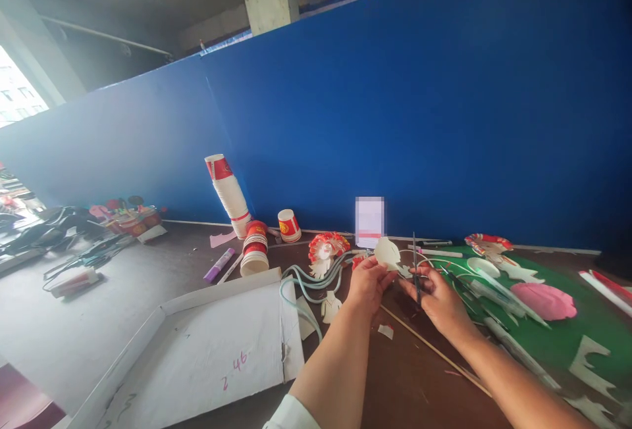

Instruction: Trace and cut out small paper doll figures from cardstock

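Observation:
My left hand [369, 282] pinches a cream-white paper cutout [388, 253] with a rounded, petal-like edge. Close on its right, my right hand [435, 296] is closed around dark scissors [415, 261], whose blades point upward and are seen nearly edge-on. Between the two hands hangs a smaller pale paper piece [405, 272]; whether it joins the cutout I cannot tell. A thin wooden stick [429, 345] lies on the table under my hands. Left of my left wrist are another pale cutout [330, 307] and a red-and-white ruffled paper flower [328, 248].
A white cardboard tray [207, 343] covers the left front. Behind it stand a tall stack of paper cups [230, 195], a single red cup [289, 226] and a purple marker [219, 265]. A grey cable [309, 284] coils mid-table. At right, a green mat [557, 350] holds a pink piece [543, 301]. A blue partition [395, 100] rises behind.

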Available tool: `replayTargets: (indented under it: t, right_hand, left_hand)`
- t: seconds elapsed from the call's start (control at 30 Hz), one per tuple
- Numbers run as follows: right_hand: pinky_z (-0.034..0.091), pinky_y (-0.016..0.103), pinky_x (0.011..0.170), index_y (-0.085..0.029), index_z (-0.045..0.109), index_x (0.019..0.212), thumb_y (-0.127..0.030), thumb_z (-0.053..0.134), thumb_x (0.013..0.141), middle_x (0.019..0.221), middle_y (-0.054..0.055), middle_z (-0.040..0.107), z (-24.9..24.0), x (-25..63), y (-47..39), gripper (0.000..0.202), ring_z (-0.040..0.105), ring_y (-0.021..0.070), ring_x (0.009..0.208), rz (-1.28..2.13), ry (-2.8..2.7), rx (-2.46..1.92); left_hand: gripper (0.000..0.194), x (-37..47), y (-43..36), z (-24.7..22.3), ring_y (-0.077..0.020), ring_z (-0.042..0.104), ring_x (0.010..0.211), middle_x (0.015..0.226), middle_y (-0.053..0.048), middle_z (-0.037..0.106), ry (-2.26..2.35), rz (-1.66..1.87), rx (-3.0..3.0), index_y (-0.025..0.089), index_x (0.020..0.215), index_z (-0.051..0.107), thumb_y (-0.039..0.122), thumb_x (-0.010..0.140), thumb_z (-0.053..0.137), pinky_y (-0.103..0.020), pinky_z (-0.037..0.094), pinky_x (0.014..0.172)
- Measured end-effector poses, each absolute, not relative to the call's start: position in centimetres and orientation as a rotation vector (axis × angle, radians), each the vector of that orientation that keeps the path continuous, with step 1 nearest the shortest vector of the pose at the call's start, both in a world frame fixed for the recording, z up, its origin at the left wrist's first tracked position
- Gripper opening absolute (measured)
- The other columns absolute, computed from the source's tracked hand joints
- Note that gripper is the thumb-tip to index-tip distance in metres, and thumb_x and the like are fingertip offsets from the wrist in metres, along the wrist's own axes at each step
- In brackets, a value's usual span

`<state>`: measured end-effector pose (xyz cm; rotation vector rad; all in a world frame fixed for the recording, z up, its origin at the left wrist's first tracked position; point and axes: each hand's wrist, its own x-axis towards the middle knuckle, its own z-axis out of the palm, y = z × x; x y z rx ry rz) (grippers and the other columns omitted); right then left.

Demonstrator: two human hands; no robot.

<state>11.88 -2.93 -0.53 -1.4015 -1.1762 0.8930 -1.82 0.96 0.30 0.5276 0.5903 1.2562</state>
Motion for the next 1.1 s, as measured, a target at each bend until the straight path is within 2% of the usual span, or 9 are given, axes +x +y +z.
replayTargets:
  t: [0.23, 0.57, 0.8, 0.93, 1.0, 1.1]
  right_hand:
    - [0.052, 0.031, 0.045, -0.023, 0.056, 0.101, -0.049, 0.080, 0.058, 0.083, 0.005, 0.077, -0.3, 11.9, -2.9, 0.056, 0.070, 0.0234, 0.060, 0.888, -1.158, -1.462]
    - [0.053, 0.031, 0.044, -0.024, 0.055, 0.101, -0.049, 0.080, 0.059, 0.080, 0.005, 0.076, -0.4, 12.0, -2.7, 0.055, 0.072, 0.0257, 0.065, 0.895, -1.140, -1.457]
    - [0.051, 0.030, 0.043, -0.025, 0.058, 0.100, -0.044, 0.079, 0.064, 0.075, 0.003, 0.077, -0.8, 12.4, -2.6, 0.045, 0.072, 0.0258, 0.065, 0.932, -1.163, -1.426]
    - [0.047, 0.028, 0.039, -0.025, 0.063, 0.097, -0.049, 0.079, 0.065, 0.074, 0.002, 0.076, -0.8, 13.0, -2.7, 0.043, 0.072, 0.0260, 0.063, 0.911, -1.195, -1.447]
    - [0.047, 0.028, 0.041, -0.024, 0.067, 0.096, -0.054, 0.078, 0.064, 0.072, 0.002, 0.076, -0.6, 13.4, -2.8, 0.045, 0.071, 0.0250, 0.061, 0.830, -1.206, -1.478]
    - [0.053, 0.031, 0.056, -0.022, 0.069, 0.098, -0.057, 0.076, 0.065, 0.083, 0.005, 0.078, -0.2, 13.8, -2.9, 0.048, 0.072, 0.0247, 0.068, 0.690, -1.180, -1.492]
  left_hand:
    - [0.030, -1.9, 1.1, 0.3, -0.0151, 0.066, 0.081, 0.091, -0.010, 0.071, 0.577, 1.220, 0.573, 0.010, 0.088, 0.073, 0.012, 0.059, 0.077, -0.026, 0.054, 0.080]
    - [0.029, -1.9, 1.0, 0.6, -0.0142, 0.066, 0.076, 0.088, -0.010, 0.070, 0.564, 1.212, 0.546, 0.009, 0.089, 0.072, 0.010, 0.060, 0.075, -0.027, 0.054, 0.078]
    - [0.023, -1.6, 1.3, 0.6, -0.0138, 0.065, 0.069, 0.081, -0.009, 0.070, 0.650, 1.197, 0.546, 0.009, 0.085, 0.071, 0.017, 0.064, 0.077, -0.028, 0.054, 0.075]
    - [0.027, -1.3, 1.6, 0.2, -0.0140, 0.065, 0.071, 0.084, -0.010, 0.071, 0.652, 1.181, 0.564, 0.009, 0.088, 0.072, 0.020, 0.065, 0.079, -0.027, 0.053, 0.074]
    - [0.031, -1.1, 1.7, 0.0, -0.0150, 0.066, 0.075, 0.088, -0.012, 0.071, 0.655, 1.186, 0.575, 0.009, 0.091, 0.073, 0.023, 0.065, 0.080, -0.028, 0.053, 0.077]
    - [0.037, -0.9, 1.8, -0.2, -0.0172, 0.067, 0.080, 0.093, -0.013, 0.072, 0.684, 1.198, 0.593, 0.009, 0.095, 0.074, 0.027, 0.063, 0.082, -0.030, 0.054, 0.079]
